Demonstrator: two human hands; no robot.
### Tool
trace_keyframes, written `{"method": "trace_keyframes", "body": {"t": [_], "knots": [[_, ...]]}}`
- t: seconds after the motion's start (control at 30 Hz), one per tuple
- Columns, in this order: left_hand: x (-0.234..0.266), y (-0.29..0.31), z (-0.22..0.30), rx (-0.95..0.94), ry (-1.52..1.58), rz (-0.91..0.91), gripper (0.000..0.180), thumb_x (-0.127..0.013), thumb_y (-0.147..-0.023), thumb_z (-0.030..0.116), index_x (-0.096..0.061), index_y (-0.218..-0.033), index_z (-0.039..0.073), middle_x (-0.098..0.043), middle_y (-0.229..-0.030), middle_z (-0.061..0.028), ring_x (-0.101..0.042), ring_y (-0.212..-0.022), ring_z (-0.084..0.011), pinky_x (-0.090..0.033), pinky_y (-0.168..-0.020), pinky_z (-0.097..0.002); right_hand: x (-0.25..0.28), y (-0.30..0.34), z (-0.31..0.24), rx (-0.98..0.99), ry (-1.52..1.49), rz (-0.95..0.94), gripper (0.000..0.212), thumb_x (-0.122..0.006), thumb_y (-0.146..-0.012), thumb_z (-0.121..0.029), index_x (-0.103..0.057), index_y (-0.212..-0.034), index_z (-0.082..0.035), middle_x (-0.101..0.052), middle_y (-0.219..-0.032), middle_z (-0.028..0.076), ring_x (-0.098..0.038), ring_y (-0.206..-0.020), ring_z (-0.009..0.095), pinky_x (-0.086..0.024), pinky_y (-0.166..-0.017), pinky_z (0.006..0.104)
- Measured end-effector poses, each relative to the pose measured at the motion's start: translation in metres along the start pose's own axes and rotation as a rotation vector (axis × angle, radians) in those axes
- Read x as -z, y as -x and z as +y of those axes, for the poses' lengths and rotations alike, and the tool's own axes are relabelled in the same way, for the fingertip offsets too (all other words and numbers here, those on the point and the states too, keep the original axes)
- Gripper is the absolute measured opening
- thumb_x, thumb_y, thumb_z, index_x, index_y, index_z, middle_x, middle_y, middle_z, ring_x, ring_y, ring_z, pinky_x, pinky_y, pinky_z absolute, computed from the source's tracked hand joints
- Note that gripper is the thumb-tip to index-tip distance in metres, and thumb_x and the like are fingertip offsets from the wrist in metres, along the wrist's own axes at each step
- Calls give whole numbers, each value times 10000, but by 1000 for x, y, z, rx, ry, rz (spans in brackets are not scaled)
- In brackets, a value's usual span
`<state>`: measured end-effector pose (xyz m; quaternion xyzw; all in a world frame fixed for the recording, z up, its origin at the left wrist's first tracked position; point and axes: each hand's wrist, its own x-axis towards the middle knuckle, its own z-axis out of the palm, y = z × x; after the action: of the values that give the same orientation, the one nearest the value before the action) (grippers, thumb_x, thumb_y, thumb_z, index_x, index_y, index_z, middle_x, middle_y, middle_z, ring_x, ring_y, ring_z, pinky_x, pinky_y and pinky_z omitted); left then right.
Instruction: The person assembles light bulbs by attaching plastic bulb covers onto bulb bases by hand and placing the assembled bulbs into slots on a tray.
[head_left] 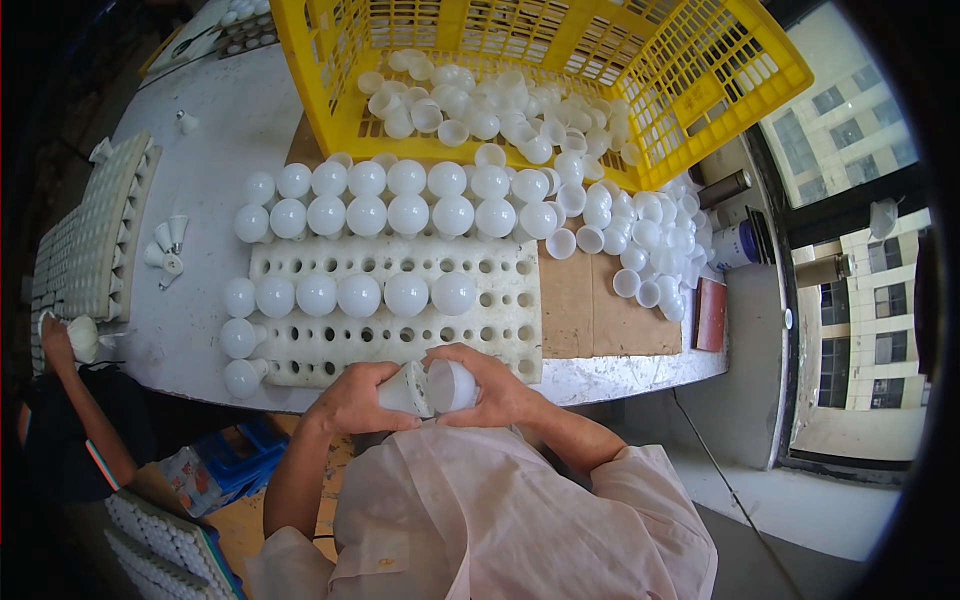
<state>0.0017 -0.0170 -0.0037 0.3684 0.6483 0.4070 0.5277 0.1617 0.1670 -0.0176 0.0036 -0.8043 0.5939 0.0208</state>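
Close in front of my body, my left hand (pixel 352 398) grips a white bulb base (pixel 407 390), its wide end turned to the right. My right hand (pixel 492 388) holds a frosted white bulb cover (pixel 452 386), its rim facing the base. The two parts sit side by side, nearly touching; whether they meet is hard to make out. Just beyond my hands lies a white foam tray (pixel 400 335) with rows of holes. Several assembled bulbs (pixel 405 294) stand in its rows, domes up, and other holes show dark.
A yellow plastic crate (pixel 640 176) lies tipped beyond the tray, with loose covers (pixel 480 122) spilling onto cardboard (pixel 620 335) at the right. Bulb bases (pixel 172 266) rest left on the table. Another person's hand (pixel 58 345) works at the far left, by another foam tray (pixel 120 225).
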Motion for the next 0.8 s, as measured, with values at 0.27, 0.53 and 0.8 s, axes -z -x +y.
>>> {"method": "trace_keyframes", "body": {"t": [0.27,0.53,0.8], "knots": [[-4,-3,5,57,-128,22,515,-844,-570,282,-648,-928,-31,-664,-823,-118,-623,-761,-165,-492,-710,-300,-6,-7,-9,20,200,-106,807,-794,-665,-220,-369,-1323,-31,-503,-1175,187,-553,-1041,356,-490,-862,408],[-9,-3,0,75,-182,12,525,-850,-569,279,-651,-935,-40,-672,-832,-119,-637,-771,-168,-500,-712,-301,-14,-8,-3,-17,222,-177,786,-782,-654,-188,-375,-1304,-16,-496,-1173,193,-553,-1038,366,-493,-861,412],[-18,-7,-2,46,-74,-12,519,-803,-616,289,-651,-966,-62,-683,-866,-140,-654,-796,-187,-508,-751,-308,-25,-7,9,220,117,7,724,-789,-579,-92,-470,-1226,-32,-489,-1158,151,-497,-1058,326,-450,-902,392]]}}
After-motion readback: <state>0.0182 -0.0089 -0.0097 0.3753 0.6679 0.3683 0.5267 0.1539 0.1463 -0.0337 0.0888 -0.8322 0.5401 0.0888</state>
